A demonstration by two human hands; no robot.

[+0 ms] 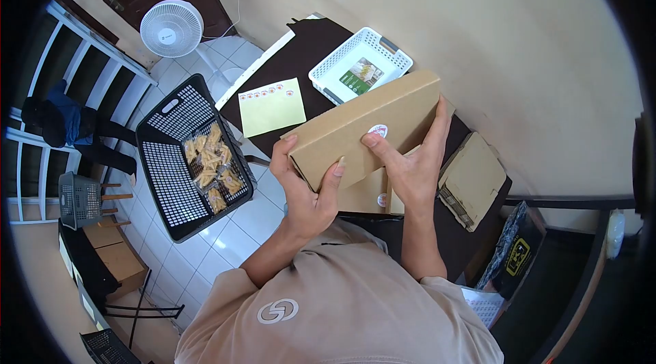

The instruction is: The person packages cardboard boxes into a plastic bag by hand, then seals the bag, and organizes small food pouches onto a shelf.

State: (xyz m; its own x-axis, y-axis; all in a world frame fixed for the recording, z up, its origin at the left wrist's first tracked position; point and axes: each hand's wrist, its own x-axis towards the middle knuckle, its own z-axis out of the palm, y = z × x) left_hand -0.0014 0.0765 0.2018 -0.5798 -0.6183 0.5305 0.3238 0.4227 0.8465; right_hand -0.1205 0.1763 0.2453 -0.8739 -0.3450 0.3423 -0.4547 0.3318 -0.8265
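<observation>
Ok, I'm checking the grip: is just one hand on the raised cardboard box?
No, the left hand and the right hand both hold the cardboard box.

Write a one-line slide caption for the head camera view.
Left hand and right hand hold a cardboard box over a dark table, with a white basket beyond.
</observation>
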